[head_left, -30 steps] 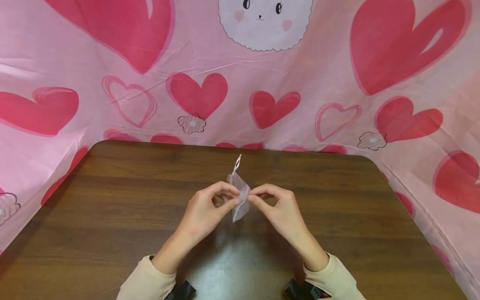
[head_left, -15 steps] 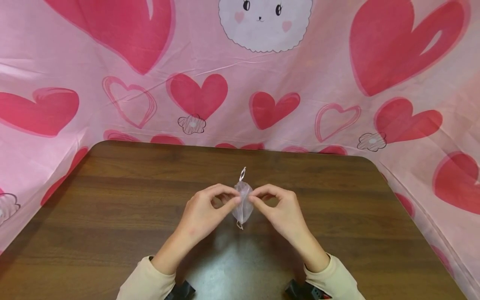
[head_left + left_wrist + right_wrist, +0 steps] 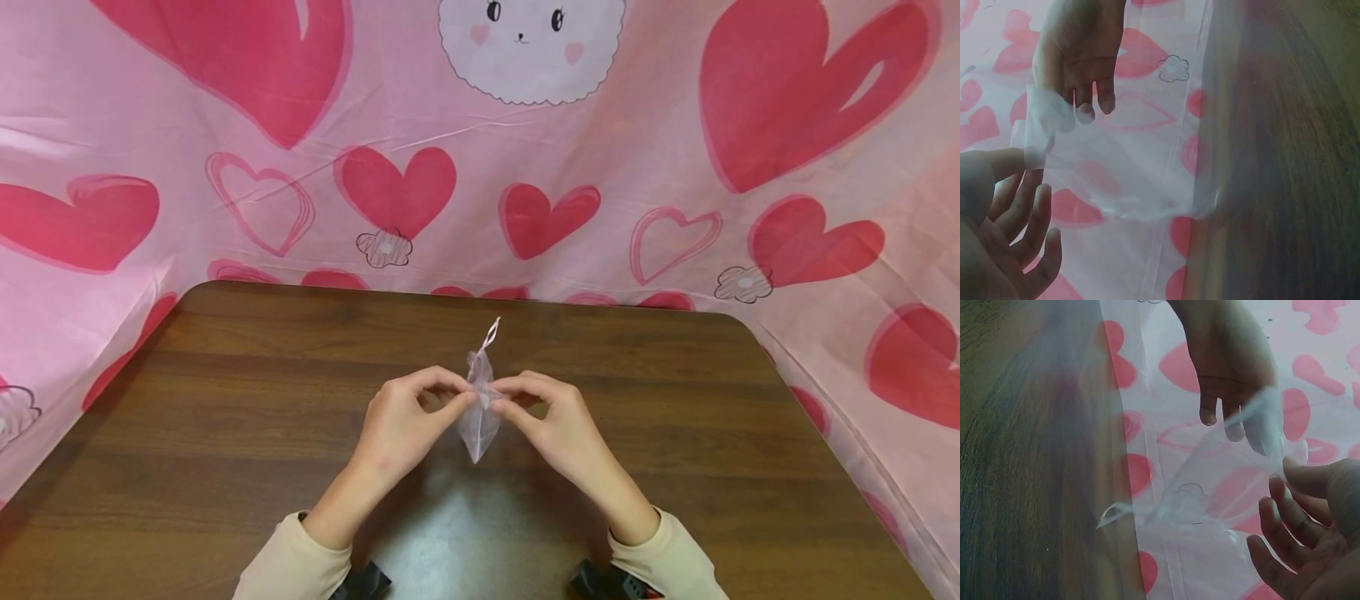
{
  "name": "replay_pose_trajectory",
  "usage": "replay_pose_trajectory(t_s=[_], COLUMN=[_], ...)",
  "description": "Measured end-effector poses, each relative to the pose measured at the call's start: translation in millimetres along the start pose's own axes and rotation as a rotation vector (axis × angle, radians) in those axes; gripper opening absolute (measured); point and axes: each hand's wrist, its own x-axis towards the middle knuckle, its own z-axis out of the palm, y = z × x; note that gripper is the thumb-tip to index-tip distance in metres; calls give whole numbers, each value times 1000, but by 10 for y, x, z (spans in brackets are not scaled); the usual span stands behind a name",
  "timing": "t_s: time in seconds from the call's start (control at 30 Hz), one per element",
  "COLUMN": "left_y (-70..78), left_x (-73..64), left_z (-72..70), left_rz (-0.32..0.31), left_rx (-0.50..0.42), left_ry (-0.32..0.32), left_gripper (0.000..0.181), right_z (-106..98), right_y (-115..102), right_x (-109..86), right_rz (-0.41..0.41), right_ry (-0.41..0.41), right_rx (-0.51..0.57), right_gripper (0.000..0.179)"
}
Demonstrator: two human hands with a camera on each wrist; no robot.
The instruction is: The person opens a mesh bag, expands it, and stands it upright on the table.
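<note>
A small sheer white drawstring pouch [image 3: 477,435] hangs between my two hands above the middle of the table. My left hand [image 3: 408,415] pinches its left side between thumb and index finger. On the opposite side, my right hand [image 3: 549,417] pinches the sheer fabric the same way. A white string loop [image 3: 490,335] sticks out at the pouch's far end. Through the thin pouch [image 3: 1129,169] the backdrop shows in the left wrist view. In the right wrist view the string loop [image 3: 1115,514] juts out to the left, and the other fingers of my right hand [image 3: 1310,531] stay off the cloth.
The brown wooden table [image 3: 225,400] has rounded far corners. Behind it and along both sides hangs a pink cloth backdrop [image 3: 465,125] with red hearts. Dark devices, one of them a black box [image 3: 365,581], sit by the sleeves at the near edge.
The pouch has turned and stretched lengthwise between the fingers, its string loop swinging away and to the right. A short string seen at its near end half a second ago no longer shows.
</note>
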Motion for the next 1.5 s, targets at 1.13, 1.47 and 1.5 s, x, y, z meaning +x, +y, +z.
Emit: replay_pose_trajectory(t_s=[1.13,1.47,1.5], left_y=[-19,-20,-18], left_x=[-53,-31,-33], left_z=[42,52,54], left_rz=[168,180,174], left_rx=[76,116,119], left_ry=[-20,117,116], left_gripper=[19,9,9], right_z=[-51,-22,-18], right_y=[8,-15,-14], right_x=[-25,-33,-35], right_rz=[-82,-107,-104], right_ry=[35,9,7], right_rx=[37,40,43], right_gripper=[14,15,15])
